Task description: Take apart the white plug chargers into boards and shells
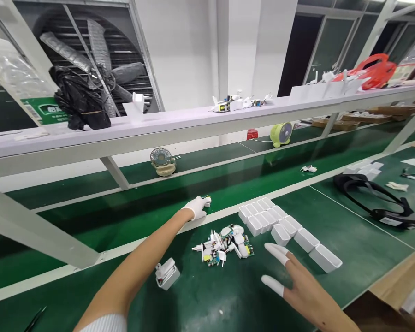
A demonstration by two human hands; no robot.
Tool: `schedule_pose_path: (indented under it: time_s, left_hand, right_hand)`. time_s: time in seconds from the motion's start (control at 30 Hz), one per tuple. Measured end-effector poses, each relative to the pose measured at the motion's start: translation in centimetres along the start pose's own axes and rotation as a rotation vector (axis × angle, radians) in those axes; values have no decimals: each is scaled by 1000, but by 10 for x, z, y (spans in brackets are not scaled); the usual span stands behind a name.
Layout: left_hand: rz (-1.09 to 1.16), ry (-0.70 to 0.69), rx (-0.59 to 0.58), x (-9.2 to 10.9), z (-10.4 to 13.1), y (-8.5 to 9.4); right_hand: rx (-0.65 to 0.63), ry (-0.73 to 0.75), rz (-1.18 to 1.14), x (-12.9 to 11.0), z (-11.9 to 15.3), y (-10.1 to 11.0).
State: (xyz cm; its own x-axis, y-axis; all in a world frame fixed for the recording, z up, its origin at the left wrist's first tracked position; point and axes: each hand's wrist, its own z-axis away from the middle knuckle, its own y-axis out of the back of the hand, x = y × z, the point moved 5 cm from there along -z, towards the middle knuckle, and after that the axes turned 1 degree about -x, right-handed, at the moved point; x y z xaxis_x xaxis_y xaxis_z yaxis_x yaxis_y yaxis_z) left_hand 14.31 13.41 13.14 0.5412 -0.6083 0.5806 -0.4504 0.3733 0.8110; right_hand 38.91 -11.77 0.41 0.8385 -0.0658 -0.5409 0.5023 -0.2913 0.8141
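My left hand (195,208), in a white glove, reaches over the green conveyor belt with its fingers closed on a small circuit board (207,199) with a white part. My right hand (293,281), white covers on its fingertips, is held open and empty above the bench, thumb and fingers apart. Between the hands lies a pile of charger circuit boards (224,244) with white plug pieces. Several open white plastic cases (263,216) stand in rows just beyond my right hand. Beside my left forearm, one white case (168,274) has parts inside.
A raised shelf (180,121) on metal posts spans the conveyor and carries more boards. Further along the belt lies another small white assembly (309,169). A black headset-like strap (376,203) rests at the right. Tweezers (35,319) lie near left; a cardboard box (390,295) stands near right.
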Motion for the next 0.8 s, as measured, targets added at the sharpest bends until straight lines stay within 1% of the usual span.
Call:
schedule_pose_path:
  time_s: [0.07, 0.17, 0.27, 0.33, 0.4, 0.47, 0.53, 0.6, 0.63, 0.7, 0.77, 0.8]
  left_hand:
    - [45, 4, -21, 6, -3, -2]
    - [98, 12, -69, 15, -26, -11]
    - [117, 22, -127, 26, -53, -23]
    - [119, 36, -163, 29, -61, -30]
    - [116, 56, -232, 27, -57, -38]
    - [77, 70, -306, 20, -44, -46]
    - [-28, 83, -338, 7, -27, -52]
    - [-153, 123, -349, -10, -15, -61]
    - [-185, 144, -371, -19, -10, -67]
    - [-169, 159, -433, -31, -6, -83]
    - [-107, 133, -476, -35, -7, -101]
    - [-88, 122, -479, -35, -8, -109]
  right_hand:
    - [-15, -62, -10, 17, 12, 5]
    - [-43, -118, -33, 32, 21, 8]
    - [-92, -99, -73, 30, 14, 3]
    - [-118, -57, -104, 21, 2, -3]
    - [-140, -13, -119, 8, -15, -11]
    - [-174, 24, -107, -5, -34, -21]
    - [-223, 48, -68, -16, -53, -33]
    - [-253, 70, -18, -24, -70, -44]
    - [-256, 79, 5, -26, -78, -49]
    - [-250, 85, 41, -26, -91, -59]
    - [-240, 73, 62, -24, -101, -67]
    - [-232, 66, 69, -22, -104, -70]
